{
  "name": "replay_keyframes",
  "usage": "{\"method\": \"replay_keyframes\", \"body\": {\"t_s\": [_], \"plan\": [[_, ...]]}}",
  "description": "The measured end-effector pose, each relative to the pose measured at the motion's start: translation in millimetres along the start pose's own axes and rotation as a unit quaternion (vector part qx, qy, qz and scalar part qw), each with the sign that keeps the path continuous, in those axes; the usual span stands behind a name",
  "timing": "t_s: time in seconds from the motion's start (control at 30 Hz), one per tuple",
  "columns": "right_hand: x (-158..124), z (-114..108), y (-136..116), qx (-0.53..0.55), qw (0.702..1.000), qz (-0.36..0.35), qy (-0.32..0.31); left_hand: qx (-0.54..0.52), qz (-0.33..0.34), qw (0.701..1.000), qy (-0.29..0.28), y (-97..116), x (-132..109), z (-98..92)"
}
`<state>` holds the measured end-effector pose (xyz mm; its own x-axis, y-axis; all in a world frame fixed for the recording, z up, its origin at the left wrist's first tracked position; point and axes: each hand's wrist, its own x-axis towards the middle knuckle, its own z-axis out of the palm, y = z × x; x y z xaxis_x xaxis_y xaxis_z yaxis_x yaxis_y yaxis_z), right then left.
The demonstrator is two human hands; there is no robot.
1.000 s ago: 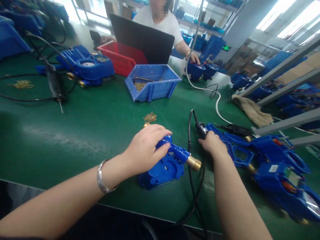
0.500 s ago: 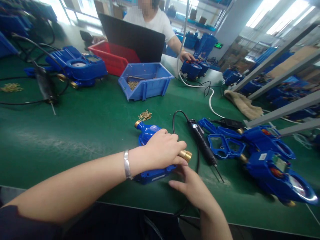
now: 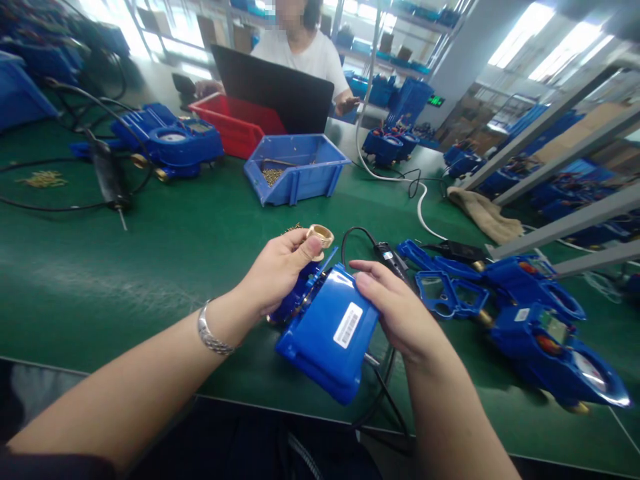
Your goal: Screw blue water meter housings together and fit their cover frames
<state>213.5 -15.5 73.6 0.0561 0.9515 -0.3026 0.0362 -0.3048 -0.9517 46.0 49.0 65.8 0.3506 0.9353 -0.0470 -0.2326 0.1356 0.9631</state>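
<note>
Between my hands a blue water meter (image 3: pixel 320 333) is tilted up, its box side with a white barcode label (image 3: pixel 348 325) facing me. My left hand (image 3: pixel 280 270) is closed round its threaded brass pipe end (image 3: pixel 320 235), thumb on the brass. My right hand (image 3: pixel 387 297) grips the upper right edge of the blue box. A small heap of brass screws (image 3: pixel 293 229) lies just behind my left hand, partly hidden. Beyond my right hand is a black electric screwdriver (image 3: pixel 393 260), mostly covered by that hand.
A blue bin (image 3: pixel 310 173) holding small brass parts stands ahead, beside a red bin (image 3: pixel 227 123). Blue frames (image 3: pixel 445 293) and opened meters (image 3: pixel 555 347) lie at right. Another screwdriver (image 3: pixel 107 173) and a meter (image 3: pixel 173 140) are at left. A person sits opposite behind a black panel (image 3: pixel 275 87).
The meter has been turned from lying flat to tilted, showing its labelled side. My left hand has shifted to the brass end; my right hand has taken hold of the box.
</note>
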Motion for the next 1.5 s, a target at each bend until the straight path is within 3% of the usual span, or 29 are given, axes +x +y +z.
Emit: {"method": "replay_keyframes", "body": {"t_s": [0.1,0.27,0.33,0.43,0.57,0.8,1.13,1.33,1.5], "plan": [[6.7,-9.9,-14.9,0.027,0.999,0.012,-0.042,-0.143,-0.116,0.979,0.083,-4.4,-0.4,-2.0],[2.5,-12.3,15.5,-0.056,0.977,-0.13,-0.16,-0.237,-0.235,0.925,0.183,-18.2,2.5,-12.9],[1.7,-3.1,34.5,-0.083,0.972,-0.151,-0.159,-0.252,-0.242,0.913,0.21,-26.2,4.4,-15.8],[4.7,14.5,56.7,-0.014,0.989,-0.122,-0.087,-0.26,-0.22,0.909,0.242,-36.0,3.7,-15.4],[8.6,24.2,71.8,0.117,0.991,-0.062,-0.009,-0.264,-0.173,0.923,0.221,-37.1,-7.5,-9.2],[7.8,21.1,85.7,0.173,0.984,-0.008,0.029,-0.207,-0.062,0.963,0.164,-28.9,-14.1,-0.4],[9.2,26.9,85.6,0.192,0.98,0.017,0.043,-0.219,-0.129,0.947,0.194,-31.5,0.7,2.7],[13.3,24.7,83.4,0.188,0.98,0.055,0.03,-0.235,-0.196,0.935,0.18,-18.8,10.9,8.0],[14.7,23.3,83.4,0.184,0.981,0.057,0.039,-0.24,-0.199,0.936,0.162,-13.7,16.1,11.9]]}}
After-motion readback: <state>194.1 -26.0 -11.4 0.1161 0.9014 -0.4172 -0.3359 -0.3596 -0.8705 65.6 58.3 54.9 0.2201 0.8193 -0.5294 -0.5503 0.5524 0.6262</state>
